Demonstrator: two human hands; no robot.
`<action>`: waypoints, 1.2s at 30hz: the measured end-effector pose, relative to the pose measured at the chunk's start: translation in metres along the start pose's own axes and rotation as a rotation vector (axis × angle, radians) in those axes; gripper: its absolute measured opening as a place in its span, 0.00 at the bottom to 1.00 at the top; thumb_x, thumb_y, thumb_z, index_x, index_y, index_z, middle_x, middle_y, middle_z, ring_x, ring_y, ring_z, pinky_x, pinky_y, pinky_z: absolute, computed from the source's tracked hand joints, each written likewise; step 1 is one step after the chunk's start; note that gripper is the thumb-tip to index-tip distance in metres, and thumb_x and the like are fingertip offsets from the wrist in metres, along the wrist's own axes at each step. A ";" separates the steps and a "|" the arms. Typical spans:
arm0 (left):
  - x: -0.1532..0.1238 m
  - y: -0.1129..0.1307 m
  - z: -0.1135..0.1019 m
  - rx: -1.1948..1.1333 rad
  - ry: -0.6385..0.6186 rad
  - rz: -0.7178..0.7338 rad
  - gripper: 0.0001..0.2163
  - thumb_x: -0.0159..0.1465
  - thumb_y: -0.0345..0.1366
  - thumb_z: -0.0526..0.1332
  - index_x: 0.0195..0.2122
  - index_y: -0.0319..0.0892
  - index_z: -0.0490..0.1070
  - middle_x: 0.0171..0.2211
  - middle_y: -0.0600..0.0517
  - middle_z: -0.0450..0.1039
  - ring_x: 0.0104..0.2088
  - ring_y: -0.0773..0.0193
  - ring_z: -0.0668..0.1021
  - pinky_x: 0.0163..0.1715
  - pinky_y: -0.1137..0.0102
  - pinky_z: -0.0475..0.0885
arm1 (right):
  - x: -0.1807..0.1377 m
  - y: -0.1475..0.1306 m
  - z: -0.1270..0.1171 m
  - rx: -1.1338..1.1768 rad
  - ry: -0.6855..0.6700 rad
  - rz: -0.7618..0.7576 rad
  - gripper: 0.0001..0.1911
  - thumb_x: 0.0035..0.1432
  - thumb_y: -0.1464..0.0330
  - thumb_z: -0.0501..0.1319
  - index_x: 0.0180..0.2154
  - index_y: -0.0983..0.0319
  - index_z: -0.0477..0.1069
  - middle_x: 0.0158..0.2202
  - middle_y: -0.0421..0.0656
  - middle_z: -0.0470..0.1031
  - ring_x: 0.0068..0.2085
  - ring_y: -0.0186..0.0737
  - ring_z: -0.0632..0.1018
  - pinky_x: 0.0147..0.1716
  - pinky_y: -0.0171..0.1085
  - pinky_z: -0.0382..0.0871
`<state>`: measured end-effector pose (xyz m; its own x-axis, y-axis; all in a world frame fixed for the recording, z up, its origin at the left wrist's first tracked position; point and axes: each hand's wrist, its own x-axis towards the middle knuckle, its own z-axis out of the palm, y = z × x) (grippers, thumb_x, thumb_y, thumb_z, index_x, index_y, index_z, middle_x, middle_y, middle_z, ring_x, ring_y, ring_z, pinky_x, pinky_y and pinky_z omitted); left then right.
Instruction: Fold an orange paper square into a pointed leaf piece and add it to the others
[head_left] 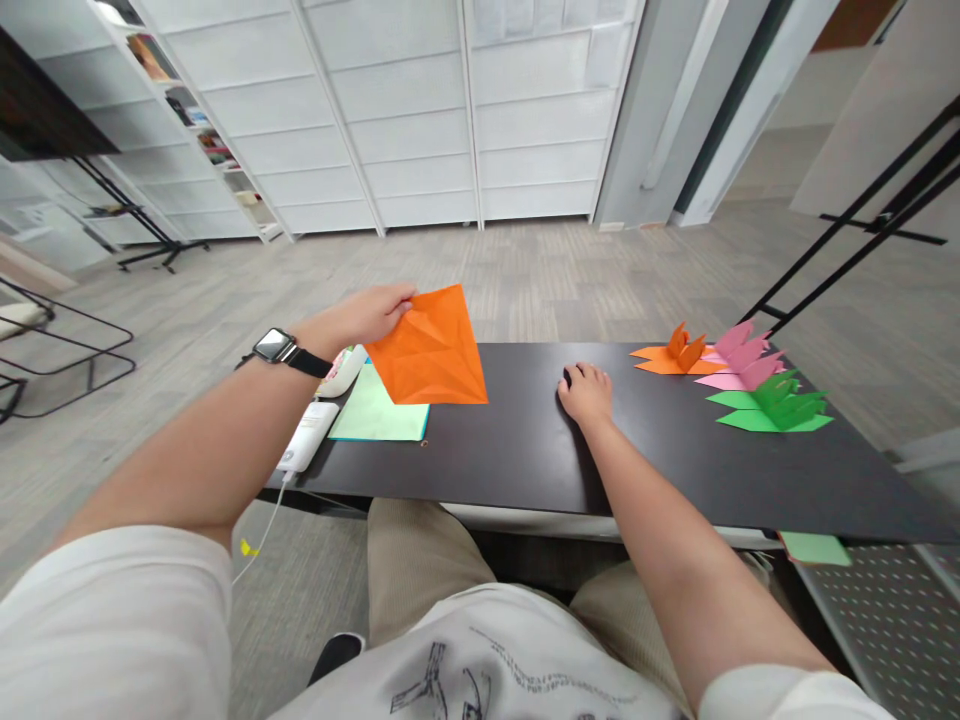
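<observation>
Inspection runs from the left of the frame to the right.

Left of centre, the left hand (367,312) is closed in a pinch on the upper left corner of a creased orange paper square (431,350). The sheet is raised off the surface and slopes down to the right, its lower edge hanging over the paper below. A corner grip of this kind appears to leave the creased face open to view. A black-strapped wristwatch (276,346) sits on that wrist.

Below the wrist, at the left end of the black rectangular tabletop (525,450), lies a white oblong device with a trailing cable (309,435). Next to it is a white rounded object (346,372), not identifiable. Just beside these a pale green paper sheet (375,418) lies flat, partly behind the orange square. It cannot be told whether this is one sheet or several.

At centre, the right hand (586,392) rests palm down on bare tabletop with fingers loosely bent, holding nothing. It is well apart from the orange square and is judged to be merely resting.

At right, a folded orange paper figure (671,355), a folded pink paper figure (742,362) and a folded green paper figure (776,405) sit in a row, overlapping at their edges. They are grouped away from both hands and are judged to be set aside.
</observation>
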<state>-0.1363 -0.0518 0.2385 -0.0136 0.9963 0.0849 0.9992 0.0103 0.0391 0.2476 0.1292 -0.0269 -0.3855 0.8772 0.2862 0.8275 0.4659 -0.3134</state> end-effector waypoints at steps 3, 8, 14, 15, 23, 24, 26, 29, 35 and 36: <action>0.014 0.043 0.001 -0.088 0.010 0.055 0.15 0.75 0.39 0.48 0.53 0.46 0.72 0.48 0.48 0.80 0.47 0.53 0.81 0.48 0.62 0.74 | 0.003 0.006 0.001 0.084 0.019 0.025 0.25 0.67 0.62 0.57 0.60 0.61 0.80 0.67 0.55 0.75 0.67 0.60 0.71 0.71 0.58 0.57; 0.044 0.104 0.056 -0.105 -0.012 0.188 0.15 0.75 0.34 0.48 0.54 0.43 0.72 0.50 0.44 0.81 0.50 0.52 0.82 0.52 0.60 0.75 | 0.008 0.017 -0.001 0.364 0.082 0.070 0.20 0.65 0.67 0.55 0.47 0.60 0.85 0.57 0.50 0.84 0.60 0.51 0.79 0.66 0.49 0.67; 0.072 0.156 0.156 -0.148 -0.149 0.306 0.18 0.73 0.28 0.50 0.57 0.44 0.75 0.53 0.43 0.82 0.52 0.52 0.83 0.54 0.59 0.75 | 0.008 0.020 -0.006 0.535 0.133 0.179 0.21 0.70 0.62 0.52 0.45 0.59 0.84 0.51 0.49 0.86 0.55 0.51 0.82 0.60 0.47 0.72; 0.075 0.163 0.171 -0.147 -0.158 0.312 0.19 0.72 0.27 0.50 0.58 0.44 0.75 0.53 0.43 0.82 0.53 0.51 0.82 0.54 0.59 0.75 | 0.008 0.019 -0.007 0.538 0.122 0.177 0.21 0.71 0.61 0.52 0.45 0.59 0.83 0.51 0.49 0.86 0.55 0.50 0.82 0.60 0.47 0.72; 0.086 0.183 0.230 -0.170 0.053 0.315 0.24 0.73 0.30 0.51 0.67 0.40 0.71 0.59 0.39 0.76 0.60 0.47 0.77 0.66 0.48 0.69 | 0.006 0.016 -0.005 0.633 0.184 0.200 0.24 0.70 0.56 0.56 0.60 0.61 0.74 0.56 0.52 0.83 0.56 0.49 0.82 0.60 0.47 0.73; 0.081 0.182 0.231 -0.198 0.087 0.329 0.24 0.74 0.31 0.50 0.68 0.40 0.70 0.61 0.39 0.74 0.63 0.48 0.75 0.69 0.47 0.66 | 0.006 0.016 -0.005 0.628 0.183 0.196 0.24 0.70 0.56 0.56 0.60 0.60 0.74 0.56 0.52 0.83 0.56 0.50 0.82 0.60 0.48 0.73; 0.065 0.181 0.233 -0.247 0.113 0.381 0.23 0.76 0.36 0.51 0.70 0.41 0.67 0.67 0.40 0.71 0.69 0.49 0.71 0.74 0.47 0.60 | 0.006 0.017 -0.003 0.615 0.177 0.187 0.23 0.70 0.56 0.57 0.59 0.60 0.74 0.56 0.52 0.83 0.56 0.50 0.82 0.61 0.50 0.73; 0.035 0.182 0.237 -0.245 0.053 0.424 0.29 0.77 0.49 0.53 0.75 0.42 0.62 0.76 0.40 0.61 0.77 0.45 0.61 0.77 0.46 0.52 | 0.007 0.019 -0.002 0.602 0.176 0.169 0.24 0.70 0.55 0.57 0.58 0.60 0.75 0.56 0.52 0.83 0.57 0.52 0.82 0.61 0.52 0.72; 0.009 0.191 0.253 -0.165 -0.038 0.243 0.40 0.74 0.63 0.52 0.78 0.41 0.57 0.80 0.39 0.49 0.80 0.40 0.54 0.79 0.44 0.45 | 0.010 0.020 -0.004 0.635 0.181 0.182 0.24 0.69 0.53 0.56 0.56 0.60 0.77 0.55 0.53 0.83 0.56 0.52 0.81 0.61 0.51 0.72; 0.009 0.192 0.255 -0.159 -0.024 0.211 0.40 0.74 0.64 0.52 0.78 0.41 0.57 0.81 0.40 0.49 0.80 0.41 0.53 0.79 0.44 0.45 | 0.010 0.021 -0.005 0.639 0.177 0.177 0.24 0.69 0.53 0.55 0.53 0.60 0.78 0.54 0.53 0.83 0.56 0.52 0.81 0.61 0.51 0.72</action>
<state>0.0655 -0.0188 -0.0071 0.1970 0.9768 0.0837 0.9612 -0.2093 0.1797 0.2629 0.1472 -0.0259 -0.1491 0.9394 0.3086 0.4479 0.3424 -0.8259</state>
